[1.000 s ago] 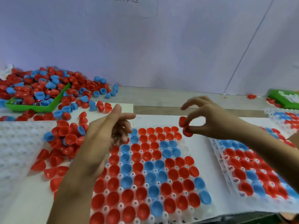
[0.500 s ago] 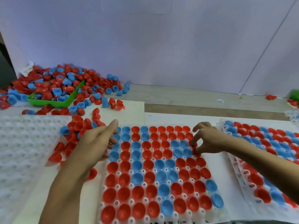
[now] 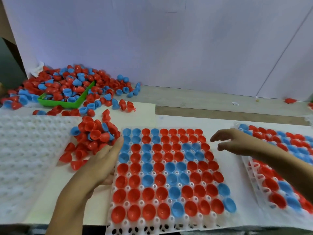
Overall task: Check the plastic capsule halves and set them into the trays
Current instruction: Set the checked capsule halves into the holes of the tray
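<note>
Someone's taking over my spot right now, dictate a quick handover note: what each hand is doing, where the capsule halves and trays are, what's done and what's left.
Left hand: fingers straight, resting at the left edge of the middle tray, tips touching the loose pile; holds nothing that shows.
Right hand: open, empty, hovering just right of that tray.
Done: the middle tray's cups look filled with red and blue halves; the right tray looks mostly filled, though blurred.
Left: the loose pile, the heap in and around the green bin, and the empty white tray at far left.
</note>
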